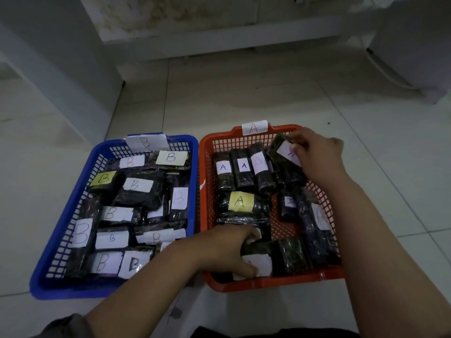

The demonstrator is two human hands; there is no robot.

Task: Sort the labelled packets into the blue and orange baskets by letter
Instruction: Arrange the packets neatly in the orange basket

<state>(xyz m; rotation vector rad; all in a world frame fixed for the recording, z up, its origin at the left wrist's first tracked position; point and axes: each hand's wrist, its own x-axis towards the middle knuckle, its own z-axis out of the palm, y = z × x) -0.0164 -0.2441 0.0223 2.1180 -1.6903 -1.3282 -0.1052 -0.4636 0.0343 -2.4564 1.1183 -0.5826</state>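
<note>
Two baskets stand side by side on the tiled floor. The blue basket on the left carries a "B" tag and holds several dark packets with B labels. To its right, the orange basket, tagged "A", holds several dark packets with A labels. My left hand reaches into the near left of the orange basket and grips a dark packet with a white label. At the far right corner of the same basket, my right hand holds a tilted dark packet with a white label.
A white wall base and cabinet foot run along the far side of the floor. A white cable lies at the far right. Dark clothing shows at the bottom edge, close to the baskets.
</note>
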